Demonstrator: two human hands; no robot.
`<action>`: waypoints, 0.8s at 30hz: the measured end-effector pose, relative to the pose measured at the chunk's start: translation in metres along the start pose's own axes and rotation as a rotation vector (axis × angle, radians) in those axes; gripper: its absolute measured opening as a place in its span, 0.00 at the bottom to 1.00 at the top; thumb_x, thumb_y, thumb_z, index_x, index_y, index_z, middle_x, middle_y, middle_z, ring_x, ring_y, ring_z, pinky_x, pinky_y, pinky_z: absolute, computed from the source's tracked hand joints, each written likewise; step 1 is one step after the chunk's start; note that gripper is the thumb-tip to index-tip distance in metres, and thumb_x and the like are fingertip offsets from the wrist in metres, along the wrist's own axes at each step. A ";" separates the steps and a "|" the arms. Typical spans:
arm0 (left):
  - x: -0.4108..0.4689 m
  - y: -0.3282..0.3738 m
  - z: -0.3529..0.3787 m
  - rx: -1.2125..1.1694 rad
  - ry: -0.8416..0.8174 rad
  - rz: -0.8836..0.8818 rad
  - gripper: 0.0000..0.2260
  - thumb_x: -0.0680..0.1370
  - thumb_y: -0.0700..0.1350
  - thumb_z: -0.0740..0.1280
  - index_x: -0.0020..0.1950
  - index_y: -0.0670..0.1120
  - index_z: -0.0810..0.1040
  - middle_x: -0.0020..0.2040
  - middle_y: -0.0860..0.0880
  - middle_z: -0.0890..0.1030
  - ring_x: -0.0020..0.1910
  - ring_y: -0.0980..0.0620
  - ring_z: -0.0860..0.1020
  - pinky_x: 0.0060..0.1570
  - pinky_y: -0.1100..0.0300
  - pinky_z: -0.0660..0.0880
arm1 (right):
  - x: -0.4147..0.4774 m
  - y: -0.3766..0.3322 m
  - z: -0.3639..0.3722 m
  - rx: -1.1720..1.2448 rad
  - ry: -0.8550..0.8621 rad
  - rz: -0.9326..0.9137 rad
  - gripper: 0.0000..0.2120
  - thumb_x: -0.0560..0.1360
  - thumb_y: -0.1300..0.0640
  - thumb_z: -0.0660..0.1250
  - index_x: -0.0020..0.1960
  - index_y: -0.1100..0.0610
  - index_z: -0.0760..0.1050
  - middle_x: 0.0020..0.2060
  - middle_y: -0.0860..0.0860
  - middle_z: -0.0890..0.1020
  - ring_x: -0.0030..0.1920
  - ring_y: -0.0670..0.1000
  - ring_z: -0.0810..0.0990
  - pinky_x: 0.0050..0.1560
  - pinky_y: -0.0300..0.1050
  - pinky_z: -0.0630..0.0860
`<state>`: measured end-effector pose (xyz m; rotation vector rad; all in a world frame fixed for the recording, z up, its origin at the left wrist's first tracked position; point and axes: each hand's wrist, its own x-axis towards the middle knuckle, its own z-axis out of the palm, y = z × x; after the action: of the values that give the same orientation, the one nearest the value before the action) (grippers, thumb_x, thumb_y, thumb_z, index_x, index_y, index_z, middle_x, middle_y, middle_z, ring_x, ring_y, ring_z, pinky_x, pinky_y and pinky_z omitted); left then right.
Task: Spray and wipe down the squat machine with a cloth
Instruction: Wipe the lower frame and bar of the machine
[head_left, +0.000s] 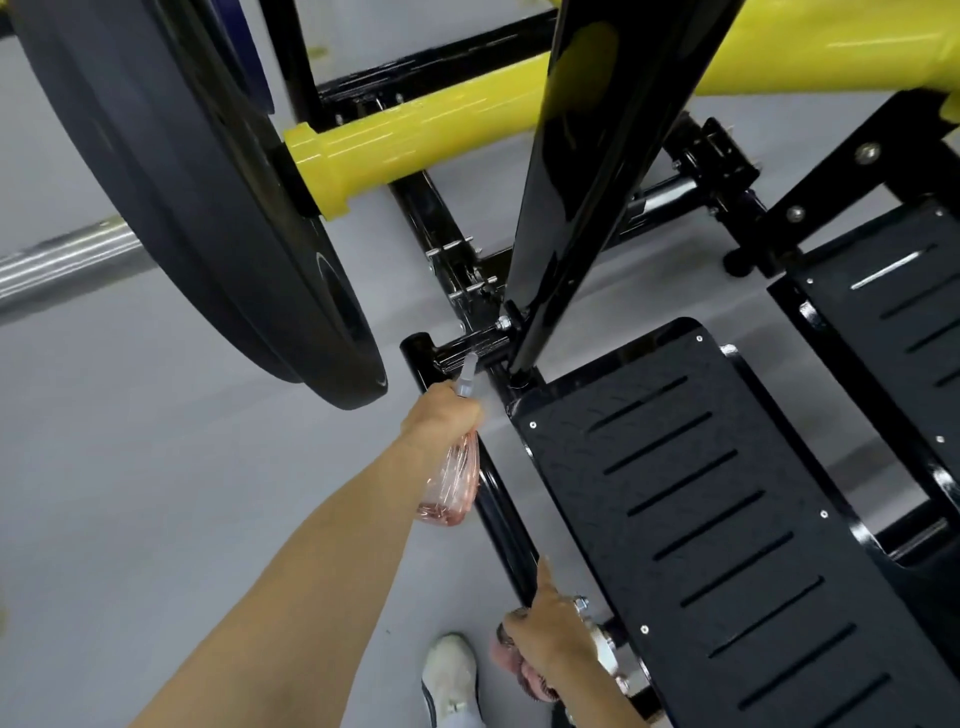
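My left hand (444, 413) is stretched forward, gripping a clear pink spray bottle (451, 486) whose nozzle points at the black joint (470, 347) at the base of the squat machine's slanted upright (582, 171). My right hand (548, 636) is low near the frame tube (506, 525), thumb up, closed around a bunched pinkish cloth (511, 657) that is mostly hidden under the hand. The black slotted footplate (711, 514) lies just right of both hands.
A large black weight plate (208, 197) hangs on a yellow sleeve (415, 140) above left of the bottle. A steel bar (62, 265) sticks out at left. A second footplate (904, 312) lies at right. My white shoe (451, 675) stands on grey floor.
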<state>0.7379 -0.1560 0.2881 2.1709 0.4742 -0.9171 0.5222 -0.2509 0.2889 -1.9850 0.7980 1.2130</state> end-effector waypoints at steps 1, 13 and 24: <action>0.001 -0.002 -0.003 -0.018 0.012 -0.004 0.08 0.64 0.38 0.65 0.39 0.49 0.74 0.35 0.49 0.77 0.37 0.46 0.78 0.45 0.55 0.76 | 0.000 0.001 0.002 -0.001 -0.004 0.009 0.40 0.77 0.56 0.59 0.78 0.52 0.34 0.32 0.47 0.74 0.27 0.45 0.71 0.28 0.36 0.68; -0.036 -0.086 -0.014 0.060 -0.039 -0.074 0.18 0.58 0.45 0.64 0.48 0.49 0.75 0.44 0.49 0.81 0.45 0.46 0.81 0.53 0.48 0.78 | -0.027 0.040 0.036 -0.072 -0.012 0.058 0.38 0.77 0.52 0.56 0.77 0.54 0.34 0.52 0.51 0.80 0.42 0.49 0.76 0.47 0.43 0.75; -0.155 -0.145 0.080 0.513 -0.214 0.000 0.10 0.67 0.43 0.65 0.47 0.52 0.72 0.44 0.54 0.80 0.45 0.51 0.79 0.43 0.59 0.72 | -0.073 0.123 0.055 -0.067 -0.020 0.131 0.36 0.77 0.52 0.55 0.78 0.54 0.38 0.50 0.51 0.81 0.44 0.51 0.80 0.49 0.45 0.78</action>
<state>0.5134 -0.1256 0.2934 2.4782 0.1404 -1.3704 0.3708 -0.2683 0.3087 -1.9968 0.9009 1.3485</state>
